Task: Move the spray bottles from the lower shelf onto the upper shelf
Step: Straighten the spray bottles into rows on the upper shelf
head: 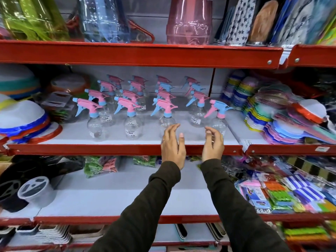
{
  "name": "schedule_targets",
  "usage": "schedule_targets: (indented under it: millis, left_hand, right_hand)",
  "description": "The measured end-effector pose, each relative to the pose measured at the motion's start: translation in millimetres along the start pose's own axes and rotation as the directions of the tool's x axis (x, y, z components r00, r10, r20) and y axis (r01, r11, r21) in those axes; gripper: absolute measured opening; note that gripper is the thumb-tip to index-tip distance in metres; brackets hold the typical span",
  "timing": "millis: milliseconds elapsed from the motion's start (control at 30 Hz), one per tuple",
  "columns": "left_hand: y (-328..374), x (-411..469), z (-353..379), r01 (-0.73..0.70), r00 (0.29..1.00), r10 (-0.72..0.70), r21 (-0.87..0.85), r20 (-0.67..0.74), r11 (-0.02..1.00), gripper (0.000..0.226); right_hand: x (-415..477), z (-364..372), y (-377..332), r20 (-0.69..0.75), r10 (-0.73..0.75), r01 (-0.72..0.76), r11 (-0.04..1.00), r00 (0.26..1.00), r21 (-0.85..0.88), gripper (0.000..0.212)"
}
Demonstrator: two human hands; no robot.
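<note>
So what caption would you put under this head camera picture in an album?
Both empty hands, left and right, reach toward clear spray bottles lined up in rows on a red-edged shop shelf.

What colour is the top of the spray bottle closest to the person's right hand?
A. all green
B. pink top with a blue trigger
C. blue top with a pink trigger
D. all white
C: the spray bottle just behind the right hand has a blue head and a pink trigger, the reverse of the front bottles to its left, which have pink heads and blue triggers.
</note>
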State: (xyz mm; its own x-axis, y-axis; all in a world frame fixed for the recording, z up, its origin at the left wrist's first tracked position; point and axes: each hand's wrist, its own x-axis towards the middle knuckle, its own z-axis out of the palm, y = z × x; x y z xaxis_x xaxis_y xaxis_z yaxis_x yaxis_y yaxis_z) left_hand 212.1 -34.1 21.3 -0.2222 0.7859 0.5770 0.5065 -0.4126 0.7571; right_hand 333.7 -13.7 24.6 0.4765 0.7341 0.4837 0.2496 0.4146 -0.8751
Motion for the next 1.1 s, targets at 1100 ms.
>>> schedule_targets:
  millis: [1100]
  left_hand:
    - [24,46,59,0.421,0.821,-0.341,-0.082,0.458,0.903,0.053]
  right_hand:
    - [50,-13,5,0.223,0.320,-0.276,0.938,0.921,-0.209,0.042]
